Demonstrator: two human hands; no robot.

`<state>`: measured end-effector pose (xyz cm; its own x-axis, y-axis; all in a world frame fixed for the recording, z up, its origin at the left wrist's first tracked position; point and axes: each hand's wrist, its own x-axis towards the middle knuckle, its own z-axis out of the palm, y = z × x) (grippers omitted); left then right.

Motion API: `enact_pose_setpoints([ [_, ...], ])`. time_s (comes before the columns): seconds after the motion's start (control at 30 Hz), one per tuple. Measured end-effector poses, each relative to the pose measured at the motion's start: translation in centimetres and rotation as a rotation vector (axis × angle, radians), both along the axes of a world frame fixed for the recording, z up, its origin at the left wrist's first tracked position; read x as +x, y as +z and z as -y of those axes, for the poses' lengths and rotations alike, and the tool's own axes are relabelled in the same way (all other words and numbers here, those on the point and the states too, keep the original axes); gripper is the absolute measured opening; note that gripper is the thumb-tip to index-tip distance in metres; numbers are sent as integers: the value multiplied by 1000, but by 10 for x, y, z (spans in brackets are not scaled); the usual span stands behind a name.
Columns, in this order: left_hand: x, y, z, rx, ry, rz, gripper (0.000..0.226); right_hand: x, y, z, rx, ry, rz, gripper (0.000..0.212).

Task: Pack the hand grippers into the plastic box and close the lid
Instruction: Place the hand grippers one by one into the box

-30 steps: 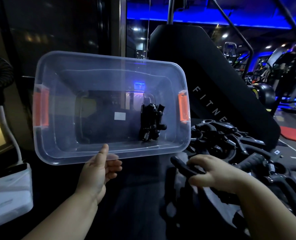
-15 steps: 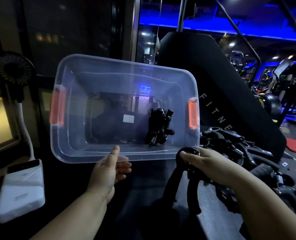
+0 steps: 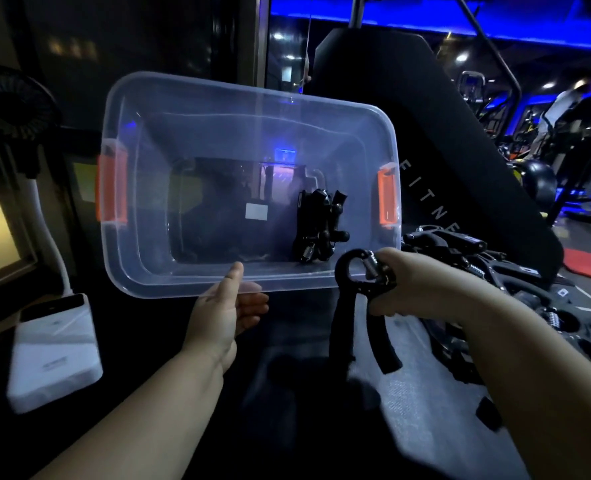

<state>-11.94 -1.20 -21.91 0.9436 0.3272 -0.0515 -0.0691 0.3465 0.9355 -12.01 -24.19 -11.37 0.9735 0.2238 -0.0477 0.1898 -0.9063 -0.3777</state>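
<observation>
A clear plastic box [image 3: 141, 237] with orange latches is tilted with its opening toward me. My left hand [image 3: 226, 313] holds its near rim, thumb on the front and fingers beneath. A couple of black hand grippers [image 3: 316, 230] lie at the right of the box's bottom. My right hand [image 3: 422, 282] grips another black hand gripper [image 3: 360, 299] by its spring end, just below the box's right corner, its two handles hanging down. A pile of black hand grippers [image 3: 488, 268] lies to the right, partly hidden behind my right arm.
A white power bank [image 3: 55, 351] lies at the left with a small black fan [image 3: 13, 102] on a white stalk above it. A large black gym machine [image 3: 443, 161] stands behind the box. The surface is dark, with a lit grey patch [image 3: 436, 410] by my right arm.
My right hand took a hand gripper from the pile and lifted it up toward the box's right corner. My left hand kept holding the box's rim.
</observation>
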Motion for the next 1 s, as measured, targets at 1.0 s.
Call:
enact_pose_setpoints([
  [1.0, -3, 5, -1, -101, -67, -21, 40, 125, -4, -88, -225, 13, 555, 53],
])
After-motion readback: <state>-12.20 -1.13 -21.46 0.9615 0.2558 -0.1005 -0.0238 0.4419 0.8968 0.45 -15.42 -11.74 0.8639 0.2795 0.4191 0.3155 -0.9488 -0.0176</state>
